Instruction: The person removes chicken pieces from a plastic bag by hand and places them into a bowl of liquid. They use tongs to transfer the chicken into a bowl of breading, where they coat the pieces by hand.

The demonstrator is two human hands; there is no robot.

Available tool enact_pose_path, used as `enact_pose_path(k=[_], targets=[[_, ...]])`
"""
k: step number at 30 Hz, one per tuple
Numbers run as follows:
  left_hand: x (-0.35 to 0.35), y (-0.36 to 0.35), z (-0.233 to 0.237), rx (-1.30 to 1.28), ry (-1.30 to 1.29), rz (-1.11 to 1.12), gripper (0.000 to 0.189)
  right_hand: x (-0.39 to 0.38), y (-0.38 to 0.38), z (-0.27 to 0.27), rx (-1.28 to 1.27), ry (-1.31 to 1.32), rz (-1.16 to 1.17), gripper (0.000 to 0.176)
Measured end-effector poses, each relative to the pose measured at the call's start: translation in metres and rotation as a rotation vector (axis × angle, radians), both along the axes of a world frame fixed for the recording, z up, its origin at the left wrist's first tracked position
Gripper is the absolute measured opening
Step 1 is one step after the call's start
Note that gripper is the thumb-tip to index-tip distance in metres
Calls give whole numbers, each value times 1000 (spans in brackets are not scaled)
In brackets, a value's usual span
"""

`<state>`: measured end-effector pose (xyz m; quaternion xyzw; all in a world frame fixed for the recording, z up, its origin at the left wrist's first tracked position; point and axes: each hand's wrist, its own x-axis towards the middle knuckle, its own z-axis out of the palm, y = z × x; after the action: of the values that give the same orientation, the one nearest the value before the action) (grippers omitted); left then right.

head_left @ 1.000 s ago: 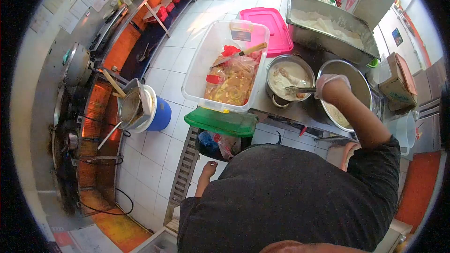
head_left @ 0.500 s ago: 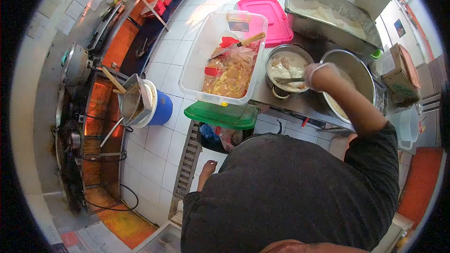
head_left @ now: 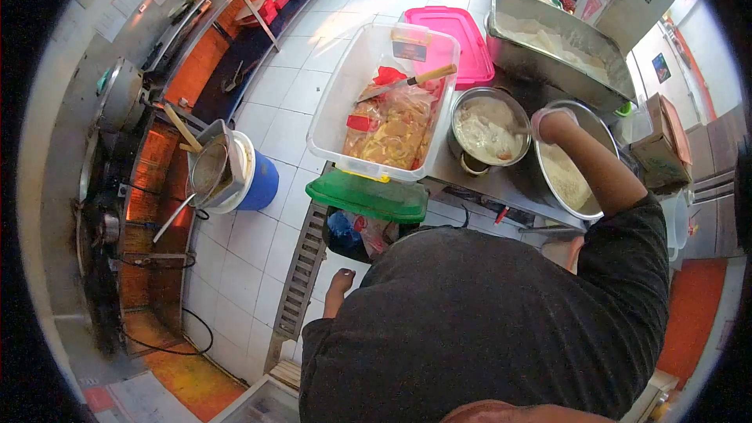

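Note:
My right hand (head_left: 554, 124), in a clear plastic glove, is closed on the handle of a metal utensil that looks like tongs (head_left: 520, 130). The utensil's far end reaches into a smaller metal pot (head_left: 454, 145) of whitish batter (head_left: 487, 125) with some pieces in it. Beneath the hand is the near wall of a larger steel pot (head_left: 607, 137) of pale, grainy coating (head_left: 565, 176). Down at my side hangs my left hand (head_left: 339, 283), its fingers curled and nothing visible in them.
Left of the pots, a clear plastic tub (head_left: 325, 121) holds bagged food and a wooden-handled knife (head_left: 423, 78). A pink lid (head_left: 462, 39) lies behind it. A steel bin of flour (head_left: 540, 74) stands at the back. Nearer are a green lid (head_left: 364, 196) and blue bucket (head_left: 262, 180).
My right hand has moved slightly right, and the utensil now shows less over the small pot. Pieces lifted in the batter earlier now sit lower. The view has shifted a little.

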<state>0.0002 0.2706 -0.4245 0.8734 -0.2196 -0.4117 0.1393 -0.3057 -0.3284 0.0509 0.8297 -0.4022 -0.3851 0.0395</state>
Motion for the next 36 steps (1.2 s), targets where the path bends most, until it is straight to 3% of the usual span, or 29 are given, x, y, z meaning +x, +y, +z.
enact_pose_path(k=[2, 5, 7, 10, 13, 15, 18, 22, 25, 28, 29, 30, 32, 34, 36], targets=[[0, 3, -4, -15, 29, 44, 45, -9, -16, -27, 85, 11, 73, 33], [-7, 5, 7, -56, 98, 81, 46, -8, -19, -24, 362, -83, -130, 39], [2, 22, -21, -97, 206, 86, 47, -16, -20, -28, 509, -107, -340, 40], [-5, 20, -24, -53, 109, 56, 46, -25, -14, -23, 548, -317, -455, 40], [-14, 13, -9, -13, 25, 65, 46, -27, -5, -6, 497, -520, -409, 36], [-7, 2, 29, 12, 171, 127, 46, -19, 4, 15, 422, -539, -339, 33], [-5, -9, 52, -4, 168, 135, 45, -5, 11, 46, 290, -205, -22, 32], [1, -19, 60, 13, 30, 77, 43, 7, 35, 75, 85, -22, 66, 33], [14, -9, 15, 13, 88, 60, 44, -1, 20, 46, 148, -29, 62, 37], [14, 2, 2, -84, 77, -16, 45, 13, 29, 38, 186, -70, 114, 35], [6, -11, 34, 72, 57, 12, 46, 12, 24, 20, 165, -81, 147, 35], [6, -11, 38, 43, 50, -30, 46, 13, 16, -7, 141, -94, 180, 35], [13, 6, 4, -20, 35, -112, 46, 8, 12, -39, 117, -146, 211, 33], [0, -11, 44, 57, 8, -82, 48, 2, 14, -53, 119, -225, 215, 30], [-1, -7, 37, 17, 25, 1, 48, 1, 22, -45, 90, -158, 182, 30]])
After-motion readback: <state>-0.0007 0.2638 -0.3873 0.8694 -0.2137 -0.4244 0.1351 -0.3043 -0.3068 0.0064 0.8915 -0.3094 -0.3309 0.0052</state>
